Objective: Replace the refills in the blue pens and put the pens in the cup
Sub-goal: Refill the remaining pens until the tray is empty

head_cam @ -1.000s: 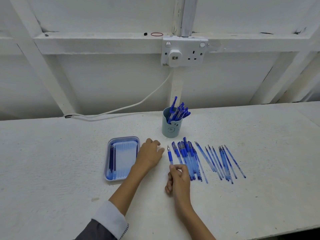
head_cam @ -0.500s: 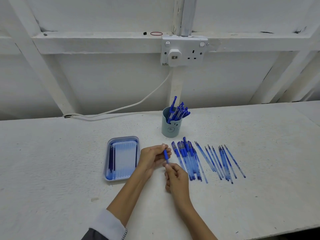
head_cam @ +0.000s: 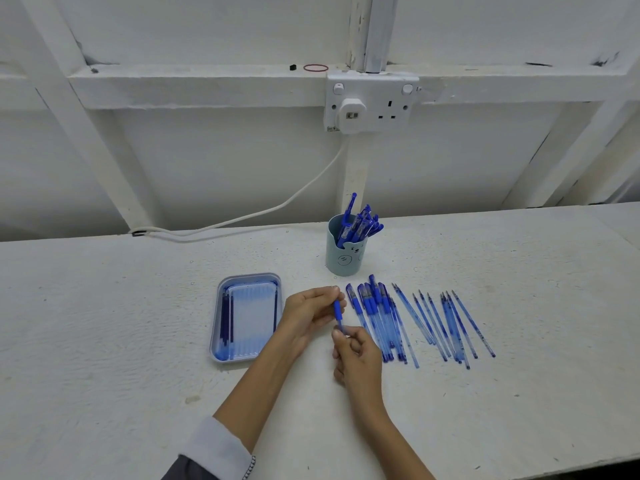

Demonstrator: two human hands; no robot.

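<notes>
Blue pen (head_cam: 337, 310) is held above the table (head_cam: 104, 341), near the cup (head_cam: 344, 259): your left hand (head_cam: 310, 315) pinches its grip end, right hand (head_cam: 358, 353) the barrel. Prob. the unscrewing step; next, twist apart & pull old refill.

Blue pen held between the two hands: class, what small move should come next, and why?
Probably unscrew it. The left hand pinches the blue pen at its grip end and the right hand holds its clear barrel, so twisting them apart would likely open it for one of the loose refills lying to the right.
</notes>
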